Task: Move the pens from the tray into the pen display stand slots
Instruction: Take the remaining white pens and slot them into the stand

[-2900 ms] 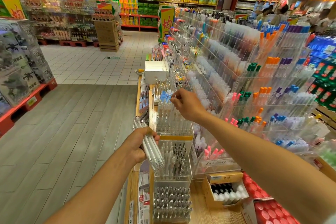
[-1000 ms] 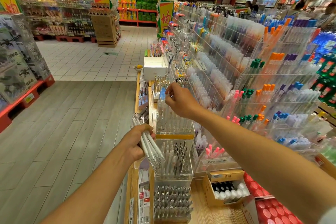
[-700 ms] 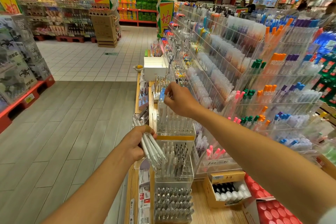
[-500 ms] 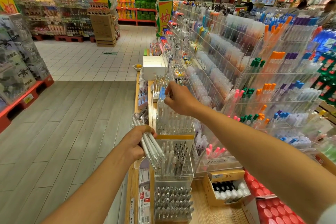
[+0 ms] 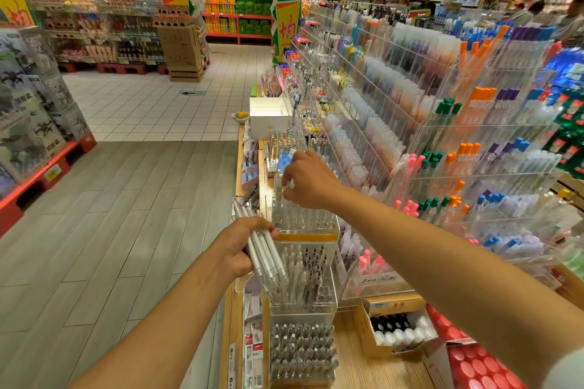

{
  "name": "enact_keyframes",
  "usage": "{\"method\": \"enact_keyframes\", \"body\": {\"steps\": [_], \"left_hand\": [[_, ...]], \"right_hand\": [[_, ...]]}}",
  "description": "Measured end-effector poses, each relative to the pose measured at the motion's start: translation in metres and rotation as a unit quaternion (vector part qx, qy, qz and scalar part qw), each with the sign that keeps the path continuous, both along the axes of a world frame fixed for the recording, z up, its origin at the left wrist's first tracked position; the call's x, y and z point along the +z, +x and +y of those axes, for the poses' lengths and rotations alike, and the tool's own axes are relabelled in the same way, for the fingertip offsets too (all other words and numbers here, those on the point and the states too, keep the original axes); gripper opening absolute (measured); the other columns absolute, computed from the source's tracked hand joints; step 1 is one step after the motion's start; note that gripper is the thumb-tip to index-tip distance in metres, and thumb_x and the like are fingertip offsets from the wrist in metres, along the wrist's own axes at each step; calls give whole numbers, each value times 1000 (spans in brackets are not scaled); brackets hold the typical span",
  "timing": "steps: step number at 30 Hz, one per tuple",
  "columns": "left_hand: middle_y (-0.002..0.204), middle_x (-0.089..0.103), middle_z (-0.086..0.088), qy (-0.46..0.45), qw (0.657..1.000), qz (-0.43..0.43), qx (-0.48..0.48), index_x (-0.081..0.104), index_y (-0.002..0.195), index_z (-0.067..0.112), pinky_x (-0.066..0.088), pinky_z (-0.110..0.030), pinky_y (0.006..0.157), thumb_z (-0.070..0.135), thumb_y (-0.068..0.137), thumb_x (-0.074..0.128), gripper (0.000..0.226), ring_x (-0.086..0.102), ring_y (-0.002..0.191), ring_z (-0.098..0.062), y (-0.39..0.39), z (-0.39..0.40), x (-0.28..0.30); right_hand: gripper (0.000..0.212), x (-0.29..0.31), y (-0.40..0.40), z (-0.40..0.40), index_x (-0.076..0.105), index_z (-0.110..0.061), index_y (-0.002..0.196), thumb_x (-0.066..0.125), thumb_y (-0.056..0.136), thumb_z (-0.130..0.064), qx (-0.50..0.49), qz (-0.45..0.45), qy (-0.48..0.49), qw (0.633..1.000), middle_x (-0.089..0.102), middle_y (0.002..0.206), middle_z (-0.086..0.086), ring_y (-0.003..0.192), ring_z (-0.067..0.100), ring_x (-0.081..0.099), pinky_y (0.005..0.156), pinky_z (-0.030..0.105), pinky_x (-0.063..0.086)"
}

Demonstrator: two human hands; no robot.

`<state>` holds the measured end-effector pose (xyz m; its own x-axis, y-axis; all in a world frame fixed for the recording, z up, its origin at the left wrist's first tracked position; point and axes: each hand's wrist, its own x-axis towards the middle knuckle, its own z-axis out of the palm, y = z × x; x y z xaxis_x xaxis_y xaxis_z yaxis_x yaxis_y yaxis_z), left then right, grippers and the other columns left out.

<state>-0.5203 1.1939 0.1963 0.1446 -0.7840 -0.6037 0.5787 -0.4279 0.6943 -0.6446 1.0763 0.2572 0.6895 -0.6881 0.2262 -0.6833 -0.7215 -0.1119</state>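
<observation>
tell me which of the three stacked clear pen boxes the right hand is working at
The top box, above the orange strip. The right hand pinches at a pen top there, while the middle box and bottom box go untouched.

The right hand (image 5: 308,181) has sunk from above the blue-capped pens down to the top tier of the clear pen display stand (image 5: 303,218); its fingertips (image 5: 286,181) now pinch at the tops of the white pens standing in that tier's left slots, where earlier they were held higher and further back. Whether a pen is between the fingers cannot be told. The left hand (image 5: 241,246) has drawn its bundle of white pens (image 5: 265,249) slightly closer to the stand, so the thumb now nearly touches the orange strip below the top tier.
</observation>
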Motion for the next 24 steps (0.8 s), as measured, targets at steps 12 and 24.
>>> {"method": "enact_keyframes", "body": {"steps": [12,24], "left_hand": [[64,69,-14,-23,1000,-3,10,66,84,1,53,-33,63,0,86,63,3,65,59,-20,-3,4,7],[80,67,-10,-123,990,60,-30,66,99,1,58,-27,58,-3,88,60,13,67,61,-18,-8,6,16]], "right_hand": [[27,9,-1,1,71,-22,111,67,87,-35,-18,30,30,999,54,111,3,112,24,41,91,38,40],[25,11,-9,31,71,0,100,61,95,-23,9,-102,364,926,70,87,7,55,2,51,51,15,39]]}}
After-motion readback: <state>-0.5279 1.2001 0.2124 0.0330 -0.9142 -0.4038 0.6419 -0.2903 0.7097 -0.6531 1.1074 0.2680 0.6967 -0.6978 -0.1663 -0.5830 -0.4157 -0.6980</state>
